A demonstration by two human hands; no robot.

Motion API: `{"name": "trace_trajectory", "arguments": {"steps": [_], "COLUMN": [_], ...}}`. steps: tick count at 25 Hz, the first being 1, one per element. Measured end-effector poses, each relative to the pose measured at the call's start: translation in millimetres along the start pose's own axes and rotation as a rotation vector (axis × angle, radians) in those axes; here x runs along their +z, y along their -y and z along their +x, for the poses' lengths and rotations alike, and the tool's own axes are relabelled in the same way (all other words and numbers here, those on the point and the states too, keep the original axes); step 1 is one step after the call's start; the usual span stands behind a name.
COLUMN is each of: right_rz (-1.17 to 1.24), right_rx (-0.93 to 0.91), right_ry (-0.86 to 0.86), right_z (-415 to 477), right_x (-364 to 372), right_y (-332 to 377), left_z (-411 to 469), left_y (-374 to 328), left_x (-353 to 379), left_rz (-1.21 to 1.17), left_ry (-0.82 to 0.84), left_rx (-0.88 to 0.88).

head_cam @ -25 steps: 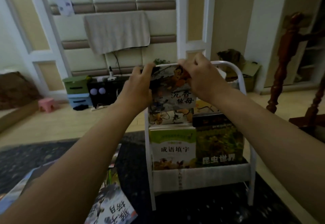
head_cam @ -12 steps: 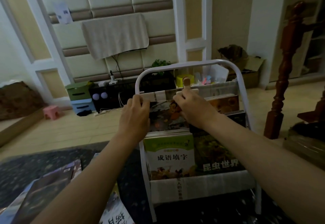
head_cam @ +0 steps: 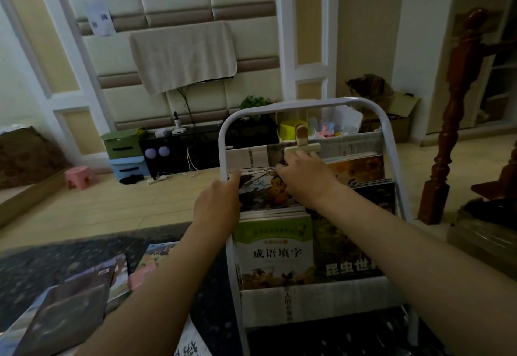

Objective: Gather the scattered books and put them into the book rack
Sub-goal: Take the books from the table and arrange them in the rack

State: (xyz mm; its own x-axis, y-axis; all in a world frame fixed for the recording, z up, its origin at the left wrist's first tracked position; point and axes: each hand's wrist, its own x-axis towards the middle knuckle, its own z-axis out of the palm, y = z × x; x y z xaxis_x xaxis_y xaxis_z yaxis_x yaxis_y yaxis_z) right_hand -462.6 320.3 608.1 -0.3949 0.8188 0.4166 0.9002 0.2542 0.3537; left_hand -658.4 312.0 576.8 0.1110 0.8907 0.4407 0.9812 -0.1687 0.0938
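Gripped along its top edge by both hands, the picture book (head_cam: 260, 193) is held upright in the middle pocket of the book rack (head_cam: 307, 100). The left hand (head_cam: 216, 204) pinches the left corner and the right hand (head_cam: 305, 181) is curled over the edge, seemingly so the book is seated squarely. Nearer than the grip, to its lower left, scattered books (head_cam: 70, 311) lie ungathered on the dark rug (head_cam: 42, 252). Just below the grip, a green book (head_cam: 275, 246) and a dark book (head_cam: 347, 244) are stood in the front pocket. Just beyond it, a clip (head_cam: 302, 143) is fixed to the rear pocket's cloth, presumably to hold it taut.
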Motion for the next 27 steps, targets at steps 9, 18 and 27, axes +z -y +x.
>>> {"name": "trace_trajectory", "arguments": {"steps": [9,18,27], "right_rz": [0.133,0.632,0.69], "right_rx": [0.099,-0.147,0.116], "right_ry": [0.09,-0.202,0.916], "right_z": [-4.9,-24.4,-53.3], "right_x": [-8.2,-20.9,66.2], "right_y": [9.0,169.4,288.1], "left_z": [-3.9,-103.4,-225.0], "left_y": [16.3,125.3,220.1], "left_x": [-17.6,-2.4,111.9], "left_rz": [-0.281,-0.416,-0.182], "left_ry": [0.136,0.15,0.482], "left_rx": [0.03,-0.118,-0.293]}}
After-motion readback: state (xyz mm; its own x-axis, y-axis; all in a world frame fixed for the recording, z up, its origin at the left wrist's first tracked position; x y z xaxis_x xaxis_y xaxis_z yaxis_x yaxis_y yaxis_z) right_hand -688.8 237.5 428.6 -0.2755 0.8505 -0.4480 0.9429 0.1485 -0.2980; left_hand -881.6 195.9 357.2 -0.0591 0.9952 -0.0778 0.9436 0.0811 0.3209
